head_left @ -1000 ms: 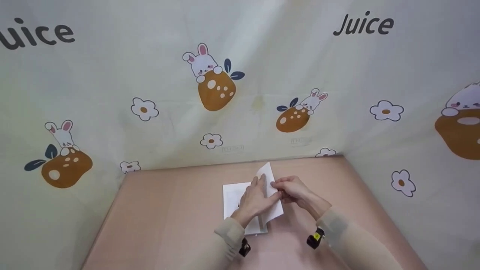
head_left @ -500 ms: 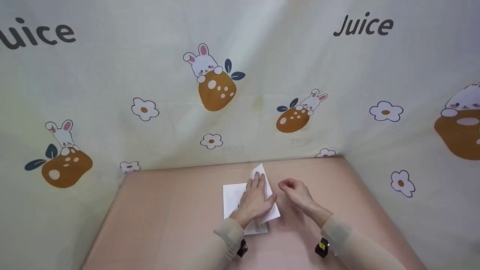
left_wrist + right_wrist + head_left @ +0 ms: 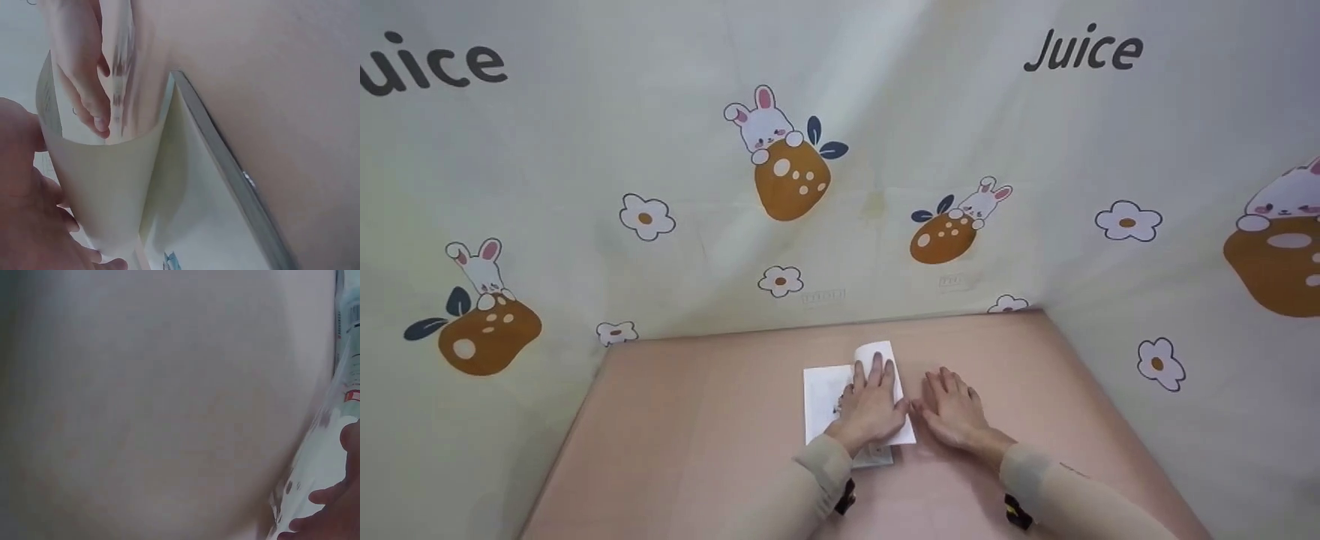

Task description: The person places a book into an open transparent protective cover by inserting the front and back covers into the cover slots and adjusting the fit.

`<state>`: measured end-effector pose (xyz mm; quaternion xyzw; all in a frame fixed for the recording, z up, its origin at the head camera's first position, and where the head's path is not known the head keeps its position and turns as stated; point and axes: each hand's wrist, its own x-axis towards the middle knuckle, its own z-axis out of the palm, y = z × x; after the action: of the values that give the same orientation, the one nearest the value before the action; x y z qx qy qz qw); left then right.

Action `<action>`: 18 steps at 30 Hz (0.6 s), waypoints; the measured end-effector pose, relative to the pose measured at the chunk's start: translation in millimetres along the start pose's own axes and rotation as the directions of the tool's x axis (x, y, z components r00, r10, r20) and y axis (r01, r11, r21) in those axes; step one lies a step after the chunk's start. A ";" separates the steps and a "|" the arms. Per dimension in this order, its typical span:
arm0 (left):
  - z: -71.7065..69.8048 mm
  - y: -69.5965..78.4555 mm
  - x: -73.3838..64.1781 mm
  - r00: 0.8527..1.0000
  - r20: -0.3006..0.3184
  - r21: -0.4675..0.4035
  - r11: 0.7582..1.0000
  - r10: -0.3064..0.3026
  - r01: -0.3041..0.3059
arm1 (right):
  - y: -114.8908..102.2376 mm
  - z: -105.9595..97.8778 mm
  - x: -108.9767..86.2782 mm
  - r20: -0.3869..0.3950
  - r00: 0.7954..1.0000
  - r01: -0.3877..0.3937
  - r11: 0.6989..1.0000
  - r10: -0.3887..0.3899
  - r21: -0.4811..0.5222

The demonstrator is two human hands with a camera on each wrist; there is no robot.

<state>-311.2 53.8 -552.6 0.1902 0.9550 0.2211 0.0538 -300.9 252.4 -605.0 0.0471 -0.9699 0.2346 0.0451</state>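
A white book [image 3: 823, 394] lies open on the table, its thick edge [image 3: 230, 169] plain in the left wrist view. One curled page [image 3: 101, 185] stands raised from it. Across this page my left hand [image 3: 871, 411] rests with straight, spread fingers. My right hand [image 3: 956, 414] is just right of the page, fingers extended and low over the table. Beside its fingers in the left wrist view runs a clear, glossy strip [image 3: 122, 79]. In the right wrist view my fingers overlap a white surface with shiny clear film [image 3: 315, 455] and a barcode [image 3: 354, 314].
A pink-covered table [image 3: 697, 450] surrounds the book. Pale curtains [image 3: 690, 135] printed with rabbits, fruit and flowers rise behind it and on both sides. Dark wrist cameras [image 3: 1018, 511] sit below the sleeves.
My right hand has let go of the page's right edge, drawn away and straightened its fingers lower down. The page has leaned left and lower under my left hand, whose fingers have spread.
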 end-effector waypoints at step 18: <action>19.3 1.5 3.8 0.997 0.073 0.126 0.992 -0.016 0.007 | 12.0 15.2 2.1 0.229 0.973 0.003 0.998 0.012 -0.068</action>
<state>-310.6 64.3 -569.3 0.1957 0.9655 0.1529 0.0782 -305.3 255.8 -623.6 0.0701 -0.9761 0.1947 -0.0662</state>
